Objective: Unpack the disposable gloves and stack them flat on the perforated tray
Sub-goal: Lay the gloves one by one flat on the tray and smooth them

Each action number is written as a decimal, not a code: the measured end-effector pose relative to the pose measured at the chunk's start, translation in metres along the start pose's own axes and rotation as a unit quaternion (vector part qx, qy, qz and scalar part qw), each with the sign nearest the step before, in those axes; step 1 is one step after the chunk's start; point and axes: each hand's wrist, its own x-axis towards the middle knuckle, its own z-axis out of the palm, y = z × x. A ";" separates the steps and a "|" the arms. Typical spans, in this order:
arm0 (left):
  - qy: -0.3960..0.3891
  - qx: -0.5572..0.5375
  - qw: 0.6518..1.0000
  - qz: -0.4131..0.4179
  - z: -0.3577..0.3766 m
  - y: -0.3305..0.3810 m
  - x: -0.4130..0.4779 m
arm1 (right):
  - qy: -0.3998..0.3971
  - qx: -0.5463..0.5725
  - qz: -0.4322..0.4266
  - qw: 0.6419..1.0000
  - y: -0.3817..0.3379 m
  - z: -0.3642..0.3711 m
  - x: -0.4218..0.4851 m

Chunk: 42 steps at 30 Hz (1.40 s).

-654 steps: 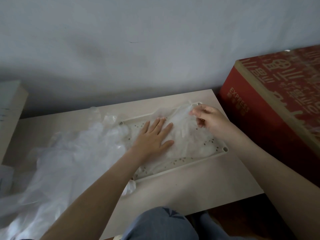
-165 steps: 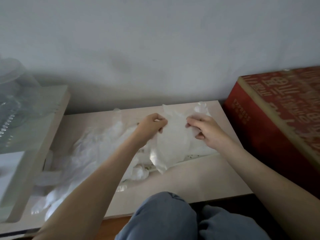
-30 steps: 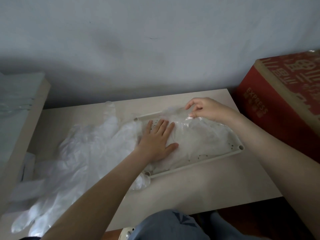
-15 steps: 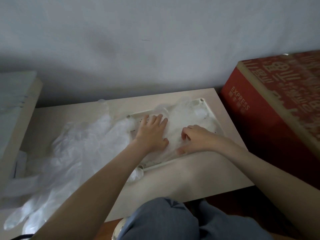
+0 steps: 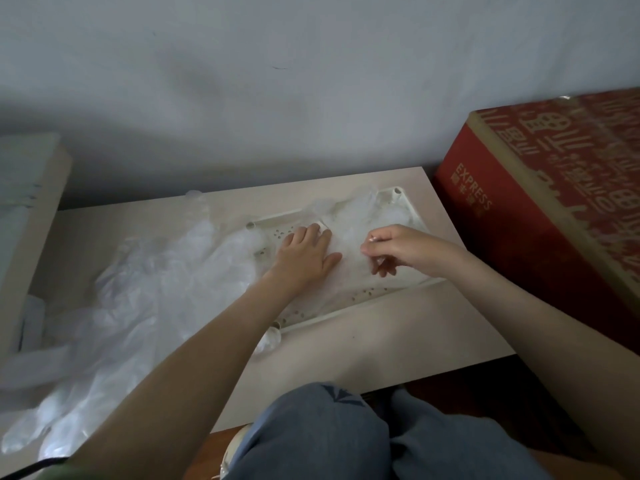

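A cream perforated tray (image 5: 367, 306) lies on the low table (image 5: 398, 344), toward its right end. Thin clear disposable gloves (image 5: 356, 220) lie stacked on the tray. My left hand (image 5: 304, 258) presses flat on the stack's left part, fingers straight. Just to its right, my right hand (image 5: 401, 249) hovers over the stack with curled fingers; thumb and forefinger pinch the top glove's film. A loose heap of more clear gloves (image 5: 138, 306) spreads over the table's left half.
A red printed cardboard box (image 5: 554, 202) stands against the table's right end. A pale box or shelf (image 5: 24, 216) rises at the left edge. The grey wall runs behind the table. My knees in blue trousers (image 5: 329, 438) are below the table's front edge.
Since half a second ago my right hand has lifted off the stack and its fingers have curled into a pinch on the film. My left hand stays pressed on the gloves.
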 end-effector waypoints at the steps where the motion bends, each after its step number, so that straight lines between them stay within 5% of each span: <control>1: -0.004 0.004 1.000 -0.004 0.000 0.000 -0.001 | 0.000 -0.008 0.013 1.000 0.000 -0.004 -0.003; 5: -0.033 0.009 0.999 -0.020 0.006 -0.003 -0.007 | 0.005 -0.173 0.108 0.979 0.004 -0.013 -0.008; 9: -0.056 -0.003 0.998 -0.022 0.008 -0.003 -0.006 | 0.049 -0.411 0.173 0.894 0.008 -0.008 -0.013; 13: -0.071 0.003 0.997 0.008 0.004 -0.007 -0.003 | 0.208 -0.521 0.003 0.828 -0.003 0.013 -0.013; 17: -0.086 0.017 0.996 0.014 -0.003 -0.005 0.004 | 0.146 -0.467 -0.246 0.837 -0.006 0.047 0.002; 24: -0.098 -0.041 0.993 0.054 -0.003 -0.014 0.001 | 0.149 -0.343 -0.160 0.913 0.020 0.072 0.035; 34: -0.150 -0.027 0.986 0.062 -0.014 -0.028 0.000 | 0.154 -0.440 -0.134 0.875 0.028 0.064 0.063; 42: -0.070 -0.023 0.997 -0.007 0.002 -0.018 -0.004 | 0.181 -0.451 -0.056 0.872 0.022 0.058 0.066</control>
